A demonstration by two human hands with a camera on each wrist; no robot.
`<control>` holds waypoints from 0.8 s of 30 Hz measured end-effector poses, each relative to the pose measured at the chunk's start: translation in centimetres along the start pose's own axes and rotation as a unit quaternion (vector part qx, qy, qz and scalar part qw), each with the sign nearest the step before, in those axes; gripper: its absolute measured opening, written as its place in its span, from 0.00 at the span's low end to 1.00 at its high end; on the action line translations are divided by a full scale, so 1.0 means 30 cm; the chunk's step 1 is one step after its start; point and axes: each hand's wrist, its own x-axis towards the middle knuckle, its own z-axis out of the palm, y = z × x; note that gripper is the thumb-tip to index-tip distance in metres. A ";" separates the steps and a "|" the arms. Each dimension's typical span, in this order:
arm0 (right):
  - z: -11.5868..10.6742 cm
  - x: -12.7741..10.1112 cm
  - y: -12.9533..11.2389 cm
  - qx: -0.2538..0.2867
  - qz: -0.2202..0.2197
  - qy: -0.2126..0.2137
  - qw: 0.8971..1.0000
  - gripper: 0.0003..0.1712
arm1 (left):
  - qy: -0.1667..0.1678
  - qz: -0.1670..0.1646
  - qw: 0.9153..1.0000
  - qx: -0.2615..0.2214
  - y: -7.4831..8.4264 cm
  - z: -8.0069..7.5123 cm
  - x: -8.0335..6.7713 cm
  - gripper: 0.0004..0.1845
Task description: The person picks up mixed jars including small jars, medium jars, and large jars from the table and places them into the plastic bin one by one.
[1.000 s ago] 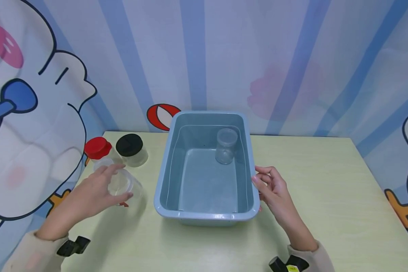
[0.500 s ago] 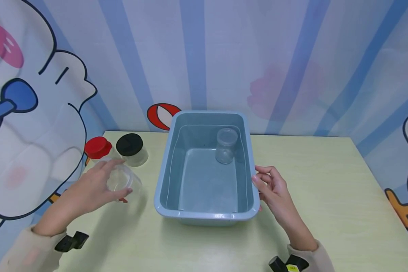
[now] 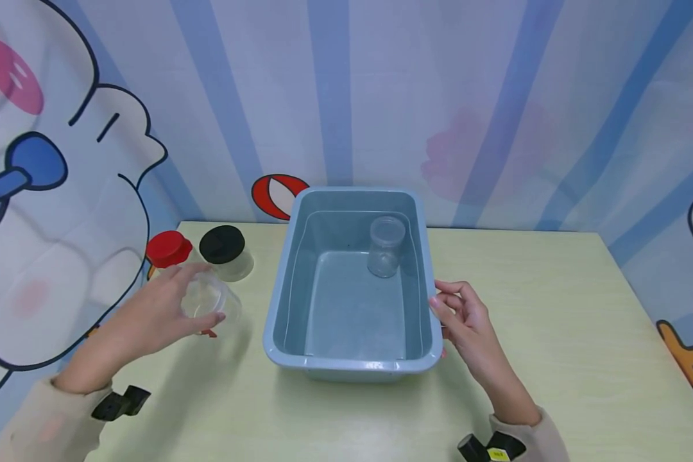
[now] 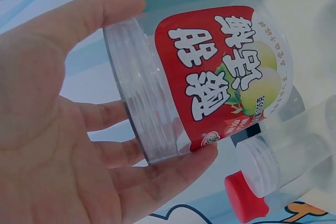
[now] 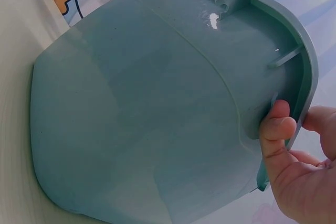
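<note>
A blue tub (image 3: pixel 355 308) sits on the pale table (image 3: pixel 554 321). Inside it, near the back right corner, stands one small see-through jar (image 3: pixel 386 247) with a clear lid. The right hand (image 3: pixel 464 321) pinches the tub's right rim between thumb and fingers.

The left hand (image 3: pixel 156 311) is wrapped round the lid end of another jar, the labelled jar (image 4: pixel 210 77), with the thumb on one side and the fingers on the other. This jar is left of the tub, a little apart from it. It is clear and round, and its lid has a ridged edge. Its red label has big white writing and round green fruit.

Behind the left hand stand a jar with a red lid (image 3: pixel 168 249) and, just beside it, a jar with a black lid (image 3: pixel 225 253). The left wrist view also shows a slim clear jar (image 4: pixel 257 166) with a whitish lid. The left hand hides part of the red-lidded one. A striped cloth (image 3: pixel 381 96) with cartoon pictures hangs behind the table.
</note>
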 end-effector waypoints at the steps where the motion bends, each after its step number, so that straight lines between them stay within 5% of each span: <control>1: 0.000 0.000 0.000 0.000 0.000 0.000 1.000 0.21 | -0.001 -0.001 1.000 0.000 0.002 -0.003 0.001 0.44; 24: 0.002 0.001 0.001 0.008 0.001 -0.001 1.000 0.21 | 0.002 0.005 1.000 0.012 0.027 -0.056 0.013 0.46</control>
